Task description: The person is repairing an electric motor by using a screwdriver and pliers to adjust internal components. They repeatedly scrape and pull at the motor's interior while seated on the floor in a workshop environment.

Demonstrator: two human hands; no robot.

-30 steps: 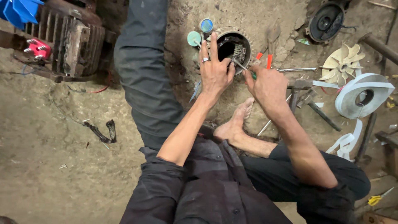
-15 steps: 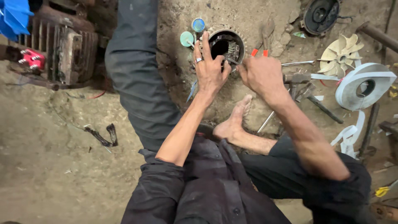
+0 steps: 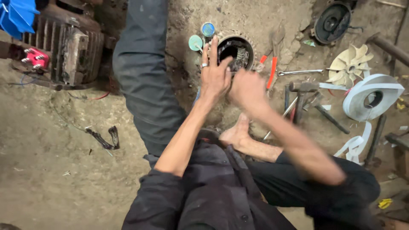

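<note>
I sit on dirt ground with a round motor housing (image 3: 243, 46) between my legs, copper windings showing inside. My left hand (image 3: 215, 76), a ring on one finger, lies flat on the housing's near rim with fingers spread. My right hand (image 3: 248, 87) is blurred just right of it, knuckles up and close to the rim. Red-handled pliers (image 3: 271, 72) show right beside that hand; whether the hand holds them is unclear. Two small round discs, teal (image 3: 195, 42) and blue (image 3: 208, 29), sit at the housing's left edge. My bare foot (image 3: 237, 132) rests below the hands.
A big ribbed motor (image 3: 68, 49) with a red terminal block (image 3: 36, 58) and a blue fan (image 3: 16, 15) stands at the left. To the right lie a wrench (image 3: 300, 72), hammers (image 3: 298, 96), a cream fan (image 3: 351, 66), a white tape roll (image 3: 372, 98) and a black end cover (image 3: 332, 21).
My right hand has swung left and down towards the left hand and is now blurred. The red handles, above its knuckles before, now show at its right. The left hand stays on the housing.
</note>
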